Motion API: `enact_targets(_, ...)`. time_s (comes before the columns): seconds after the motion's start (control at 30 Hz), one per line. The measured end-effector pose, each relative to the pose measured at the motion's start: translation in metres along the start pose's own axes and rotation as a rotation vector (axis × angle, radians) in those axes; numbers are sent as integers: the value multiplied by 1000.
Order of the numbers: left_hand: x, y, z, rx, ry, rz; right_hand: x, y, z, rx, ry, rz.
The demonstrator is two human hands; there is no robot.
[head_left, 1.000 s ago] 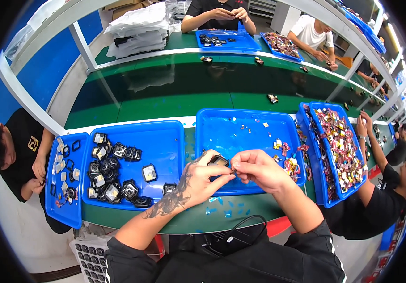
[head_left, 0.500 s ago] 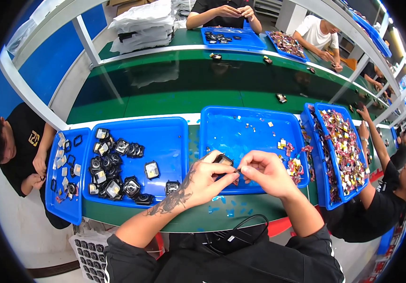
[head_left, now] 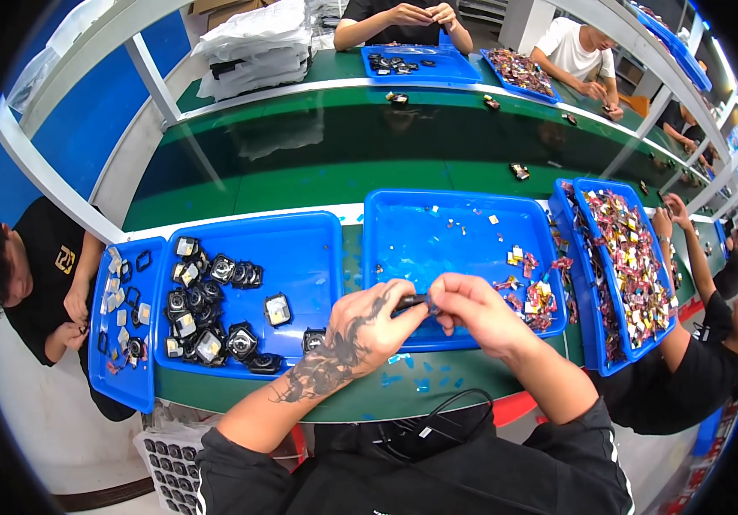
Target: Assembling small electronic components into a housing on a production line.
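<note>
My left hand [head_left: 376, 323] is closed around a black watch case [head_left: 408, 302], which is tilted nearly edge-on so that its face is hidden. My right hand [head_left: 475, 314] is pinched at the right end of the case. Whatever its fingertips hold is too small or too hidden to make out. Both hands are over the near part of a blue tray [head_left: 463, 199] that has small scraps and flat parts in it. To their left, another blue tray [head_left: 300, 236] holds several black watch cases [head_left: 240, 341], some with pale square pieces in them.
Stacked blue trays [head_left: 596, 343] on the right are heaped with small coloured parts [head_left: 631, 257]. A narrow tray [head_left: 120, 388] stands far left. Beyond runs a green conveyor belt [head_left: 300, 176] carrying a small part [head_left: 519, 172]. Co-workers sit left, right and opposite. Blue film bits [head_left: 422, 384] lie near me.
The watch case has turned from showing its square face to nearly edge-on. My right fingers have curled in at its end. Parts on the belt have shifted slightly right.
</note>
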State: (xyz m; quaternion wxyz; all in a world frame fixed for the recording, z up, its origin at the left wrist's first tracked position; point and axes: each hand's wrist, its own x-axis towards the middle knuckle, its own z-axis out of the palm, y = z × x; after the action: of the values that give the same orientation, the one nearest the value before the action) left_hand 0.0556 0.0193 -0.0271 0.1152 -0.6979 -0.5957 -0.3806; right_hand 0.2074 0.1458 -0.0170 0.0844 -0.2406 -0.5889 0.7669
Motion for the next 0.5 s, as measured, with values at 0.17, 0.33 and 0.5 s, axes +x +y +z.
enact_targets(0.17,0,2,-2,24,50,11,13,-8,-10,-877,368,-344)
enact_targets(0.33,5,-1,7,-678,-40,-605,13,-6,-30,-1016,308,-347)
enact_targets(0.5,-9,-7,10,-682,20,-635,10,-4,17,-367,120,-478)
